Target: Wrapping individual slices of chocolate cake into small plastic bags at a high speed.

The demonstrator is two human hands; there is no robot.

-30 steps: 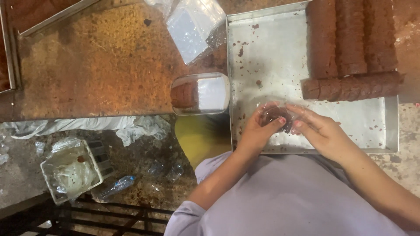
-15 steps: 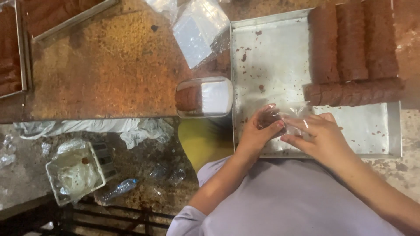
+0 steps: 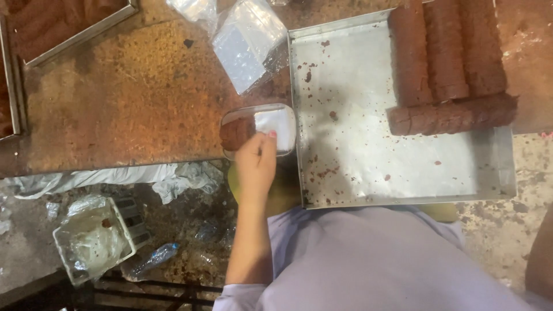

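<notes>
Item: clear plastic box [image 3: 259, 129] at the bench [image 3: 132, 103] near edge, beside the metal tray [image 3: 374, 155]. Left hand [image 3: 255, 167] over it, fingers together (grip unclear). Seat the brown piece flat, gently.

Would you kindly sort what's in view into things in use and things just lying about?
In use: left hand, clear container, metal tray, brown rolls.
Lying about: plastic bags, white basket, plastic bottle, crumpled cloth.

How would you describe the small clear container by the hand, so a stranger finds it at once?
Start at the big metal tray. Just beyond its left edge, under the left hand, sits the clear container. Unlike the flat plastic bags above, it is rigid and holds a brown piece.
</notes>
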